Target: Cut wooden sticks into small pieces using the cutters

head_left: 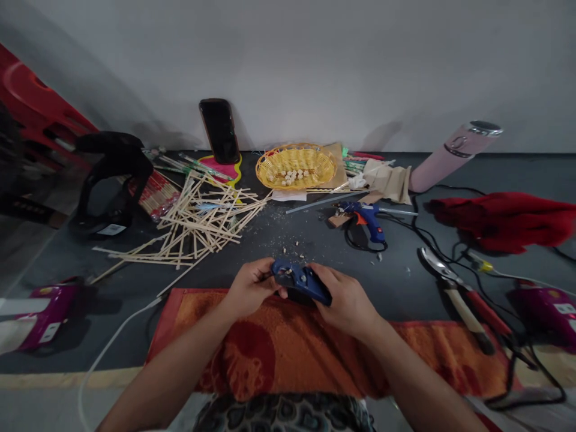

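Just over the front of the table, my right hand [347,298] is wrapped round a blue hand tool [300,281] with a rounded opening at its left end. Curled against that end are the fingers of my left hand [252,287]; whether they also pinch a small piece is too small to tell. Pale crumbs and two small cut bits [296,243] lie on the dark tabletop beyond the tool. Left of these is a loose pile of thin wooden sticks [198,222]. A yellow woven basket [297,153] at the back holds several small pale pieces.
Right of centre lie a blue glue gun [371,223], pruning shears [463,300], cables and a red cloth [508,219]. A pink flask [452,157] and an upright phone [220,131] stand behind. An orange towel [288,348] covers the front edge; a black strap [112,174] sits left.
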Available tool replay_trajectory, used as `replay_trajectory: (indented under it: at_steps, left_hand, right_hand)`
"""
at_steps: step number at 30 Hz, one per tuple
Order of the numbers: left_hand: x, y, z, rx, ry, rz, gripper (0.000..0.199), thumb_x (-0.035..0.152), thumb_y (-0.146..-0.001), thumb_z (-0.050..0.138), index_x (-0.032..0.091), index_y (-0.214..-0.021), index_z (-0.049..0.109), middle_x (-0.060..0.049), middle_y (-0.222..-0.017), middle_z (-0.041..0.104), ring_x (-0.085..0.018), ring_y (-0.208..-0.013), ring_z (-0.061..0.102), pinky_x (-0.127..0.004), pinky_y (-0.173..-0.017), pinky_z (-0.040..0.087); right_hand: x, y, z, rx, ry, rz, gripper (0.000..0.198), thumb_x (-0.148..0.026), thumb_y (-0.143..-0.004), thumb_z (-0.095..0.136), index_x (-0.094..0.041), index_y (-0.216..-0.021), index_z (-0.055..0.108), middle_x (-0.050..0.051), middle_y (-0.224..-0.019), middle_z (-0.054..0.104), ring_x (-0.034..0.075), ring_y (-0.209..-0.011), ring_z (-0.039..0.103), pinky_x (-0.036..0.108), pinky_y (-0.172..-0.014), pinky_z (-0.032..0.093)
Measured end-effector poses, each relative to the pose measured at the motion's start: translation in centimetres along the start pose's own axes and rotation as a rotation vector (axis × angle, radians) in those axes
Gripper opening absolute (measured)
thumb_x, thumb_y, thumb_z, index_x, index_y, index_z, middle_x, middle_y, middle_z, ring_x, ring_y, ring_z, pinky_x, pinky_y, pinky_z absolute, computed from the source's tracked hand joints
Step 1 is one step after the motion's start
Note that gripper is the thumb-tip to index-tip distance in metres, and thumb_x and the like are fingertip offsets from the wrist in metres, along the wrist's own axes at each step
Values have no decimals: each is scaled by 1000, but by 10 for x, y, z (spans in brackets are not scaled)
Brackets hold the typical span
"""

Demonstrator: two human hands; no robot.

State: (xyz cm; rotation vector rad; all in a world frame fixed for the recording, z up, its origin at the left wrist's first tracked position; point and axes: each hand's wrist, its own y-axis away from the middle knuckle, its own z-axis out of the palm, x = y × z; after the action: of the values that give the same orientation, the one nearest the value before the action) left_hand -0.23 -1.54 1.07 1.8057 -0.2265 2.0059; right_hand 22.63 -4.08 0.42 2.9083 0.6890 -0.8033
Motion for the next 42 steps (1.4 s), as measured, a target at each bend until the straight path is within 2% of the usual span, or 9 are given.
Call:
replay_trajectory:
  at_steps: [5, 8, 19, 24, 28, 31, 35, 39, 42]
  left_hand:
    - [-1, 1, -1, -121, 197, -102, 31, 42, -78, 68, 12, -73, 60, -3, -55, 62, -6, -41, 38, -19, -43, 26]
    - [-2, 2, 0, -148, 243, -144, 36, 46, -76, 69, 12, -73, 60, -3, -54, 61, -4, -37, 30, -19, -39, 20]
    - [-1, 3, 0, -131, 230, -217, 37, 46, -73, 71, 12, -70, 60, -3, -50, 60, -4, -37, 31, -18, -39, 19]
    - [-3, 1, 0, -145, 198, -169, 35, 46, -77, 67, 13, -69, 58, -3, -51, 61, -5, -36, 29, -19, -40, 21]
    - [-2, 0, 3, -16, -65, 14, 31, 40, -83, 62, 13, -68, 59, -5, -57, 63, -12, -53, 53, -22, -56, 39]
    - [-1, -1, 5, 65, -226, 108, 27, 35, -86, 58, 15, -68, 62, -4, -63, 66, -15, -62, 59, -23, -64, 42]
    - [-4, 0, 3, 109, -278, 115, 22, 33, -83, 62, 15, -69, 62, -1, -63, 62, -14, -63, 58, -21, -61, 41]
    - [-9, 0, 1, 212, -258, 112, 22, 28, -75, 71, 15, -65, 56, 5, -57, 48, -8, -54, 44, -18, -52, 32]
    - [-10, -1, 2, 223, -232, 105, 21, 25, -74, 71, 15, -64, 55, 6, -57, 46, -7, -54, 41, -17, -51, 30]
  right_hand:
    - [0, 0, -5, -38, -40, -18, 58, -13, -73, 54, -19, -130, 44, 11, -116, 63, 24, -101, 62, 35, -90, 48]
    - [-1, 0, -6, -50, -44, -14, 59, -12, -72, 53, -20, -130, 44, 10, -113, 63, 23, -100, 62, 35, -89, 48]
    - [0, -1, -7, -66, -65, -26, 59, -16, -74, 54, -21, -131, 42, 10, -114, 62, 24, -101, 61, 37, -90, 48]
    - [1, -1, -8, -64, -62, -25, 59, -16, -74, 55, -21, -131, 43, 10, -116, 61, 24, -103, 60, 38, -91, 47]
    - [1, 0, -5, -37, -28, -4, 58, -17, -75, 56, -19, -132, 43, 11, -118, 61, 25, -104, 60, 38, -92, 48]
    - [1, 0, -3, -11, -13, 13, 58, -18, -75, 57, -19, -131, 43, 11, -120, 61, 25, -104, 60, 38, -92, 48]
    - [1, 0, -1, -2, 0, 13, 59, -18, -75, 57, -20, -132, 42, 11, -120, 61, 25, -105, 60, 38, -93, 48]
    - [2, 2, 0, 11, 20, 13, 56, -19, -76, 57, -19, -131, 44, 10, -120, 62, 25, -105, 61, 38, -93, 49]
    - [4, 2, 2, 26, 27, 15, 55, -19, -77, 56, -19, -131, 44, 10, -120, 62, 25, -104, 62, 37, -92, 49]
